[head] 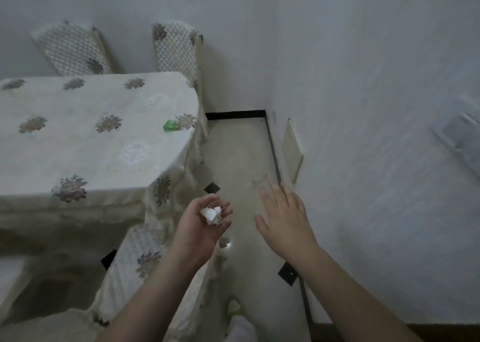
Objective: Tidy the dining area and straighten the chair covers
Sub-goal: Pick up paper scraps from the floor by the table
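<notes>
My left hand [201, 227] is curled around a crumpled white paper scrap [211, 214], held above the floor just off the table's near right corner. My right hand [284, 218] hovers flat with fingers spread and nothing in it, close to the right wall. The dining table [85, 144] wears a cream cloth with brown flower motifs, and a small green scrap [170, 125] lies near its right edge. Two covered chairs stand behind the table, one at the far left [71, 49] and one at the far right [176, 53]. A third covered chair [142, 261] sits below my left forearm.
A narrow strip of pale floor [239, 154] with black trim runs between the table and the white wall [363, 108]. A cream panel [292, 151] leans on that wall. A small round shiny object [224, 242] lies on the floor. A shoe [235, 308] shows at the bottom.
</notes>
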### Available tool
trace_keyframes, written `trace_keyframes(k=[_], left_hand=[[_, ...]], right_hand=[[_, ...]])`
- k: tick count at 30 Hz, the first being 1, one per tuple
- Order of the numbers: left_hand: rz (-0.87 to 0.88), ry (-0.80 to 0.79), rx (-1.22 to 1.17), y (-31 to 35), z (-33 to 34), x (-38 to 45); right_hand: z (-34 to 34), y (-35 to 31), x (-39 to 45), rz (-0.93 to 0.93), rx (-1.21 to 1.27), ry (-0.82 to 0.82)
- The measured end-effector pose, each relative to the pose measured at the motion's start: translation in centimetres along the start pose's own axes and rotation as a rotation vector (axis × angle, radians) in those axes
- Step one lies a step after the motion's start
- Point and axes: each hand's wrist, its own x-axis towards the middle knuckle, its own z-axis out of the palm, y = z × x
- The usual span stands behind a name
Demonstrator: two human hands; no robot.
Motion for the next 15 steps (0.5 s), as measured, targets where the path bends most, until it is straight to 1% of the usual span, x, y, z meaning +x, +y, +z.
trace_keyframes(k=[3, 7, 11, 15], left_hand=[[0.006, -0.027, -0.007, 2.4, 0.8, 3.5], [0.008, -0.090, -0.030, 6.1, 1.7, 7.7], [0.006, -0.035, -0.059, 10.3, 2.1, 11.6], [0.015, 0.032, -0.167, 13.0, 2.2, 14.6]], right_hand=[[0.5, -0.6, 5.0, -0.041, -0.032, -0.041], [0.5, -2.1, 11.4, -0.043, -0.060, -0.021], [1.2, -3.1, 17.1, -0.070, -0.072, -0.020], [2.0, -4.1, 22.1, -0.144, -0.052, -0.027]])
